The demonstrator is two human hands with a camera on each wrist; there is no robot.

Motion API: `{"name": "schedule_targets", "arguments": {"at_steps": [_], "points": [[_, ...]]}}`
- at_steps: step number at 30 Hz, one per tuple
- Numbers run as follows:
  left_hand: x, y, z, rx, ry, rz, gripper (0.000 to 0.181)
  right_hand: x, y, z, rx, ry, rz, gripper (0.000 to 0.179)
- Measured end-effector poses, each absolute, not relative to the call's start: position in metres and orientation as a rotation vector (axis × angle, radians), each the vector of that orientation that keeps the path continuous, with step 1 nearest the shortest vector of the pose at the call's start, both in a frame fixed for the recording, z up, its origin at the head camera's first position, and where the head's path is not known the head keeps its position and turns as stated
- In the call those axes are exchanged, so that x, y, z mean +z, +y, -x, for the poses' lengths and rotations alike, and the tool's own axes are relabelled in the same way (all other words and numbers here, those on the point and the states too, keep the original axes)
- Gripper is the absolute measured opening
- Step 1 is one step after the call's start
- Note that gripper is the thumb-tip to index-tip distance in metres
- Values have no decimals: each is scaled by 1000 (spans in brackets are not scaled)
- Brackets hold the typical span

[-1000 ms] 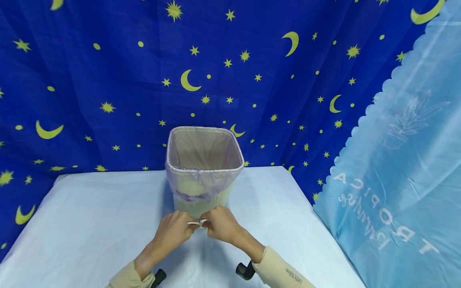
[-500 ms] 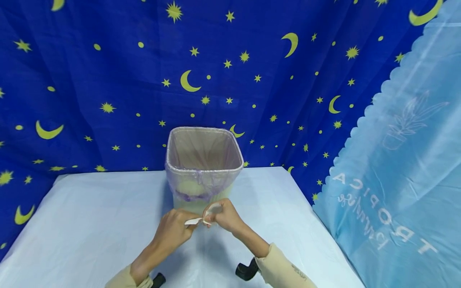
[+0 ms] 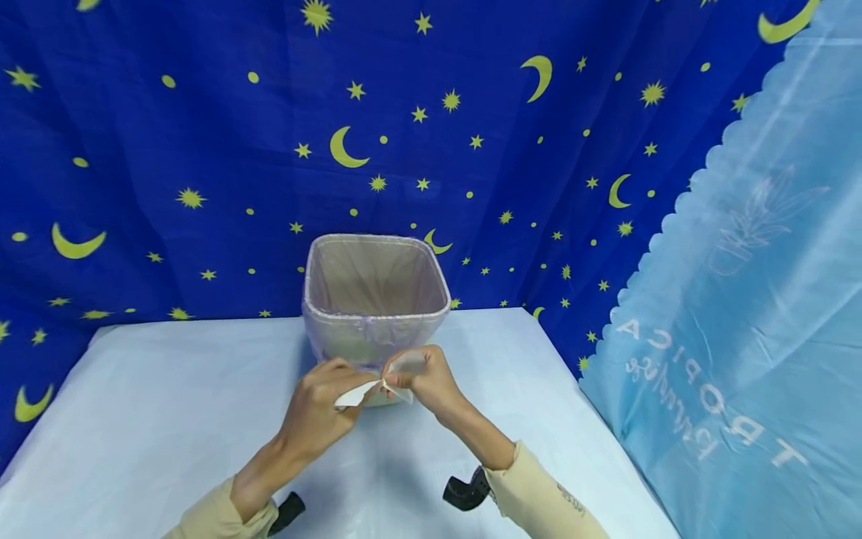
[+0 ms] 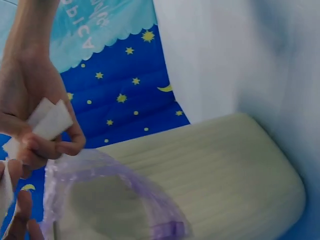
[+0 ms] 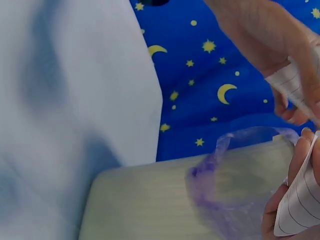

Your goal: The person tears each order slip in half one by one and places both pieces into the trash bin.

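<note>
Just in front of the trash can's near side, both hands meet over a piece of white paper (image 3: 353,394). My left hand (image 3: 316,408) pinches the paper on the left. My right hand (image 3: 431,382) pinches it on the right, and a curved part of it shows inside that hand's fingers. Ruled lines mark the paper (image 5: 300,195) in the right wrist view. I cannot tell whether it is one piece or torn. Behind the hands stands a pale trash can (image 4: 225,170), upright, with a thin purple trash bag (image 3: 367,329) folded over its rim.
A white-covered table (image 3: 202,397) bears the trash can near its back edge. A blue curtain (image 3: 236,150) with moons and stars hangs behind. Light blue cloth (image 3: 741,337) hangs at the right. Black curved pieces (image 3: 466,490) sit by both sleeves.
Both hands have moved up and forward toward the trash can, keeping hold of the paper. More of the paper shows between the fingers than a second ago. The head view has shifted slightly.
</note>
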State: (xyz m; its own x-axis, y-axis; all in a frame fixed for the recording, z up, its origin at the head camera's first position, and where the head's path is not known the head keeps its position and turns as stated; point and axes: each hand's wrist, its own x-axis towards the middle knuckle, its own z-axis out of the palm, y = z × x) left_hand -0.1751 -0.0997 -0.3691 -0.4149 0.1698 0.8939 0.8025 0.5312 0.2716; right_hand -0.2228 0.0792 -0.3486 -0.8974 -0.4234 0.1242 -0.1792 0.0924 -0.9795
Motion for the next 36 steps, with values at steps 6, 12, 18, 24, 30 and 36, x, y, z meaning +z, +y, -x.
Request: {"name": "schedule_targets", "arguments": {"at_steps": [6,12,18,24,30,36], "points": [[-354,-102,172,-899,-1857,863,8,-340,79,226,-1823,2328,731,2],[-331,-116,176,-838,-2006,816,53,-319,82,226,-1760,2457,897,15],[-299,-136,190,-875,-2187,668,39,-286,84,237,-1684,2621,976,22],[-270,-151,213,-1039,-2402,507,15,-253,80,263,-1512,2847,949,22],[-260,-151,246,-860,-2530,491,24,-239,74,295,-1471,2935,786,24],[-260,-146,273,-685,-2616,510,25,-245,68,320,-1367,2950,781,14]]}}
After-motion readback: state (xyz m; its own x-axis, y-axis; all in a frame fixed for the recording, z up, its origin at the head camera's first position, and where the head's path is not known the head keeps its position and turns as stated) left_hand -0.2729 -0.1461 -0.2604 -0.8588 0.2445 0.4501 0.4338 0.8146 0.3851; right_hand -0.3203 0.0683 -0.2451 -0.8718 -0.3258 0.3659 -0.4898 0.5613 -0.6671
